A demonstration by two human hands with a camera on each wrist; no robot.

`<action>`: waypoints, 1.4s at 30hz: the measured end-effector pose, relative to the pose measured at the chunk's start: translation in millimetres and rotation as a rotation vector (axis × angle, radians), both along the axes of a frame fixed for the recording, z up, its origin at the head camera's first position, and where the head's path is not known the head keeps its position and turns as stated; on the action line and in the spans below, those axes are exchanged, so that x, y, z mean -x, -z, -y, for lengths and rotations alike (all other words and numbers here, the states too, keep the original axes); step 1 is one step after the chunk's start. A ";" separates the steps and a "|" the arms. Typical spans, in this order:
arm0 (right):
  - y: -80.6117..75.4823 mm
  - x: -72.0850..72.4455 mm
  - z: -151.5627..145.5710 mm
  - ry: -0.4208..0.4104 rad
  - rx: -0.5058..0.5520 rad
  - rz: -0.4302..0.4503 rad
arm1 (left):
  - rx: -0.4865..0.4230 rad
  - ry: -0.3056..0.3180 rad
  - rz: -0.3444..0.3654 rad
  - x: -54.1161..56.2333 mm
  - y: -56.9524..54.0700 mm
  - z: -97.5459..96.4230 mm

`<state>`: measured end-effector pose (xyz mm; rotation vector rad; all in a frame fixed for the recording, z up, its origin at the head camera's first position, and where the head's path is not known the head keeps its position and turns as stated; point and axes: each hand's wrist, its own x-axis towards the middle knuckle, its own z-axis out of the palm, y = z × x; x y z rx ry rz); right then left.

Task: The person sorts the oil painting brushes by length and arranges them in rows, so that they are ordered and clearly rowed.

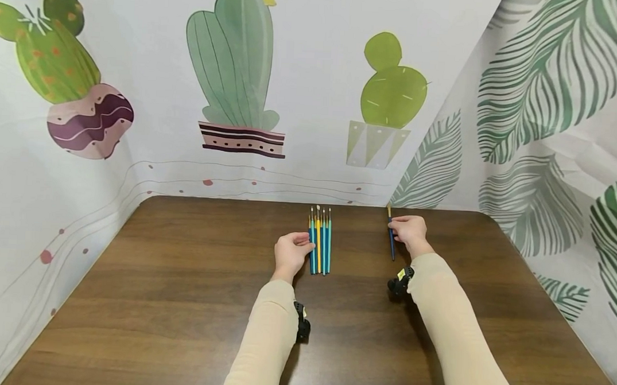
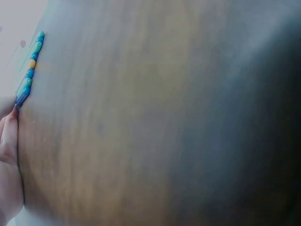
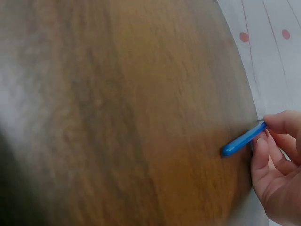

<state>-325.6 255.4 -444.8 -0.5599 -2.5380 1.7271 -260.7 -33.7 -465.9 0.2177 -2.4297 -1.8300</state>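
Filled across the top by a white wall covering (image 1: 319, 72) printed with potted cacti (image 1: 241, 69) at upper left and centre and feathery green leaves (image 1: 535, 219) at right, and below by a dark wood-grain desk (image 1: 179, 302), softly shining at lower centre.

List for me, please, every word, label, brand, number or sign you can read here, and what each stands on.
No readable text in any view.
Yellow patches on the black wrist devices: too small to read.
Row of paintbrushes at the left hand, paintbrush in the right hand: no lettering discernible.
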 end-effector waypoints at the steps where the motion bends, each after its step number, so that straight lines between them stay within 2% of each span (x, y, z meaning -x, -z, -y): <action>1: 0.8 1.0 0.1 0.001 -0.007 -0.001 | 0.000 0.001 0.000 0.0 0.0 0.0; 10: 3.9 7.5 1.2 0.020 -0.121 0.009 | 0.010 -0.004 0.010 0.7 0.3 -0.5; 23: 5.4 7.5 2.2 0.019 -0.231 -0.002 | 0.000 -0.001 0.000 2.4 3.3 -0.1; 29: 2.6 5.5 2.6 0.014 -0.236 0.012 | -0.004 -0.003 -0.030 4.0 4.5 0.4; 33: -0.7 3.3 3.0 0.027 -0.206 0.009 | -0.006 0.003 -0.022 4.0 4.9 0.7; 42: -7.7 -1.3 3.5 0.084 -0.193 -0.070 | -0.004 0.006 -0.022 4.8 6.6 0.0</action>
